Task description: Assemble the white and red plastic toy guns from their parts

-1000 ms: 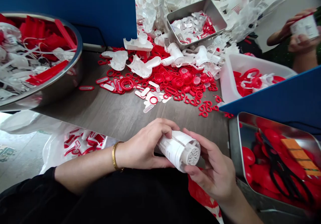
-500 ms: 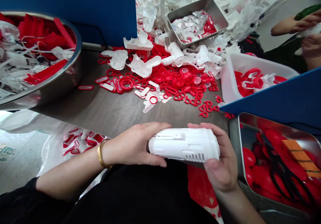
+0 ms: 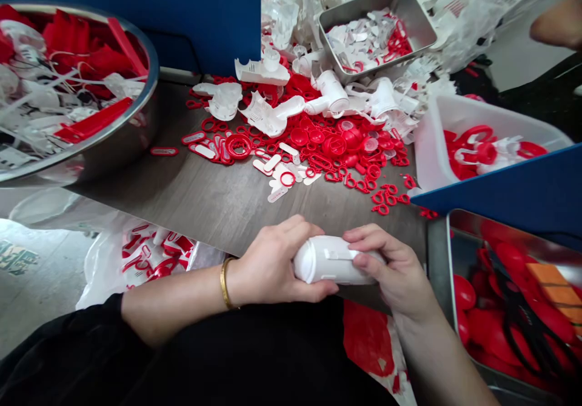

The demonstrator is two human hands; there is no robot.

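A white plastic cylinder [image 3: 336,262] with raised ribs lies sideways between my hands, just off the table's front edge. My left hand [image 3: 282,263] wraps round its rounded left end, thumb below and fingers above. At the right end my right hand [image 3: 388,266] grips it, the fingers on top partly hiding its surface. Beyond them on the grey table [image 3: 218,200] lies a pile of red plastic rings and caps [image 3: 336,145]. White shell pieces [image 3: 268,115] rest on that pile, and flat white tags [image 3: 278,179] lie at its near edge.
A large steel bowl [image 3: 152,91] of red and white parts stands left. Behind the pile is a metal tray [image 3: 334,60]; right are a white bin [image 3: 430,151] and a steel tray [image 3: 450,260] with black scissors [image 3: 527,327]. Part of another person's arm [image 3: 557,24] shows.
The cylinder has been turned, so its slotted side no longer shows and its rounded left end does. My right fingers have moved over its top. The view has shifted slightly.
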